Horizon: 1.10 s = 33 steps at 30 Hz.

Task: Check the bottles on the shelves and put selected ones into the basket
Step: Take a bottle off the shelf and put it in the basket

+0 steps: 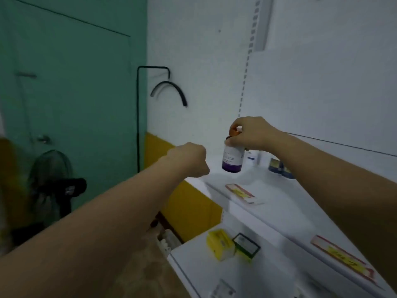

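Observation:
My right hand (252, 134) grips a small bottle (233, 157) by its neck and orange cap, holding it upright just above the left end of the upper white shelf (268, 190). The bottle has a white label and a purple band at its base. My left hand (190, 160) hovers to the left of the bottle with its fingers curled into a fist, holding nothing that I can see. No basket is in view.
Other small bottles and packs (277, 165) stand further back on the upper shelf. A yellow box (220, 244) and a green box (246, 246) lie on the lower shelf. Price tags (242, 193) line the shelf edges. A green door and a fan (50, 179) are to the left.

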Tool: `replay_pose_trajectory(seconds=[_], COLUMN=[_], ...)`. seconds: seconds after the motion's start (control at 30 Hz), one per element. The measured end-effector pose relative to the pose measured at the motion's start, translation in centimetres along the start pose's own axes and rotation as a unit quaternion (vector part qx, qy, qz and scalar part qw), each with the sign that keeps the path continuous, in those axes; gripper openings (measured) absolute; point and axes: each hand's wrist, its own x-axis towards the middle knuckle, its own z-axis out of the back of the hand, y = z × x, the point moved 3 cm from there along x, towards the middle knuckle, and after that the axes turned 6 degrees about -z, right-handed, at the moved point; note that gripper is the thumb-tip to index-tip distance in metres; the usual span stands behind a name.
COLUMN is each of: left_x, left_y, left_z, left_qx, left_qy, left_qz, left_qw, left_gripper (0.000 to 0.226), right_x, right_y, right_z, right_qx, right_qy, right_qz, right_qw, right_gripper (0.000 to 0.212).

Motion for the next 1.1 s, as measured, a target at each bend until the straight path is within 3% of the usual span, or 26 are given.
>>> replay_pose_trajectory(seconds=[0.27, 0.5, 0.83, 1.0, 1.1], left_x=[-2.3, 1.5, 14.6, 23.3, 29.1], left_y=[18.8, 32.0, 45.1, 50.8, 53.7], left_z=[-3.5, -7.3, -12.5, -16.8, -19.9], left_qx=[-0.004, 0.018, 0.004, -0.019, -0.021], left_qy=[0.027, 0.060, 0.111, 0.128, 0.142], left_qz=[0.157, 0.228, 0.220, 0.168, 0.121], left_qw=[0.987, 0.972, 0.969, 0.977, 0.982], left_gripper=[0.024, 0.017, 0.022, 0.015, 0.016], right_x=[8.2, 18.8, 36.2, 44.4, 49.1], right_y=[14.6, 22.7, 28.2, 27.3, 25.0], right_z=[-13.4, -24.8, -34.3, -39.4, -41.6], right_qx=[0.062, 0.045, 0.049, 0.033, 0.024], right_qy=[0.079, 0.131, 0.146, 0.122, 0.103], right_qz=[0.119, 0.174, 0.167, 0.126, 0.081], right_qw=[0.988, 0.975, 0.974, 0.984, 0.991], right_gripper=[0.037, 0.037, 0.034, 0.029, 0.036])
